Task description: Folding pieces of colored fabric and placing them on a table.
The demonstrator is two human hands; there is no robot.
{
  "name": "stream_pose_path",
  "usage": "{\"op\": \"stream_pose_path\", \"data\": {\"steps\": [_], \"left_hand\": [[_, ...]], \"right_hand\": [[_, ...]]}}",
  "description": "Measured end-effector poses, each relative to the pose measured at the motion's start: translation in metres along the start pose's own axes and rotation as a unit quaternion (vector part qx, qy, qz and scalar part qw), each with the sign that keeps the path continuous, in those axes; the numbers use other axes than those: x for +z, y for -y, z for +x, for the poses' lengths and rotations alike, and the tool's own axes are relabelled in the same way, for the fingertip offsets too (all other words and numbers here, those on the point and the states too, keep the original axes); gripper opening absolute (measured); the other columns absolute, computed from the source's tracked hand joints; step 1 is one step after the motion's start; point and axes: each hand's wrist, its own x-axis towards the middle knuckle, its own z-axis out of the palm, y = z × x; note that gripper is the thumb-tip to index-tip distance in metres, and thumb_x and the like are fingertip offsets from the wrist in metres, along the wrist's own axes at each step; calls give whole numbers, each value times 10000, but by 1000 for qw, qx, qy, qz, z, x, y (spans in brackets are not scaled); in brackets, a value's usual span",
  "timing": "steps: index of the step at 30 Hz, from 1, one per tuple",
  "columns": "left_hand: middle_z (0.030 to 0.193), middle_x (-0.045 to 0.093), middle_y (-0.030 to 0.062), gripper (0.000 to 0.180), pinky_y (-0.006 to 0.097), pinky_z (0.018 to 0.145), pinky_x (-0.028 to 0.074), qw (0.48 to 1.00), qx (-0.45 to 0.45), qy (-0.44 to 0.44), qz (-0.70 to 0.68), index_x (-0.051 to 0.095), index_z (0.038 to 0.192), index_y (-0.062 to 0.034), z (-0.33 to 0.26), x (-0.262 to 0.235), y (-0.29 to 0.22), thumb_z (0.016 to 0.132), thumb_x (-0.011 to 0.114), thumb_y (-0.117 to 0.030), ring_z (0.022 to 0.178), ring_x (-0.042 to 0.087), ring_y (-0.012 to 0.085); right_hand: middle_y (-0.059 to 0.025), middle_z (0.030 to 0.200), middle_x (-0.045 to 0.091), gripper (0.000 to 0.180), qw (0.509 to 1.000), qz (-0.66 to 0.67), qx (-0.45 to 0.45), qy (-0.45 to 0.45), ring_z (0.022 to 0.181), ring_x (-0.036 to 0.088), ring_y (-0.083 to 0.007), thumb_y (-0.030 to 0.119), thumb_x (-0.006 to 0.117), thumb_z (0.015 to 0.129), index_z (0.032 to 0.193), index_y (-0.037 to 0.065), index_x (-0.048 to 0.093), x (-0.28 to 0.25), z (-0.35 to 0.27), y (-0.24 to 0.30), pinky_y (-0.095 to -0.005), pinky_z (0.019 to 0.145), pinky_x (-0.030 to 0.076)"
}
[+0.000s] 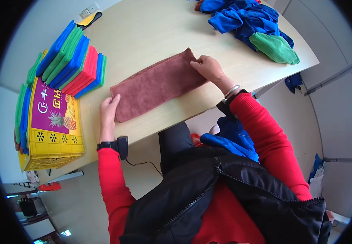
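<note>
A brown towel (157, 87), folded into a long strip, lies slantwise on the pale wooden table (151, 36) in front of me. At its near left end my left hand (109, 107) is closed on the edge, thumb on top. My right hand (209, 68) pinches the opposite, far right end between thumb and fingers. The strip looks mostly flat, with its layers showing along the far edge and a corner sticking up near my right hand.
Left of the towel, folded blue, green and red towels (72, 61) stand stacked by a yellow crate (56, 148) with a purple panel. Loose blue towels (245, 20) and a green towel (275, 48) are heaped at the far right. Blue cloth (231, 140) lies by my lap.
</note>
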Motion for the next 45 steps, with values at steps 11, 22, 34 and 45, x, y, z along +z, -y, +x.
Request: {"op": "stream_pose_path", "data": {"steps": [11,22,34,45], "left_hand": [[738,628,187,277,439,650,480,953,106,-233,160,550,820,-30,-65,49,-4,963,627,-254,681,640,334],[778,672,185,302,502,644,483,892,72,-288,341,597,883,-69,-125,59,-34,969,611,-358,737,648,423],[827,677,196,306,508,614,457,868,140,-257,401,644,966,-58,-128,62,-19,995,579,-356,736,643,417],[951,705,178,305,509,705,482,871,96,-208,434,645,1099,-68,-124,64,-20,1007,545,-340,858,663,395]], "right_hand": [[-206,817,688,249,989,-66,-39,-127,804,667,-413,312,624,924,912,66,663,9,-38,-12,-488,734,536],[-195,753,676,214,975,-142,-78,-153,737,659,-422,316,607,942,891,107,607,-4,-76,-14,-520,663,527],[-180,805,686,181,991,-18,-52,-124,721,678,-375,171,506,923,1037,107,630,-28,-100,-14,-480,618,527],[-236,815,679,176,987,-18,-63,-145,794,680,-425,74,558,840,988,-2,616,-31,-104,-30,-495,686,532]]}}
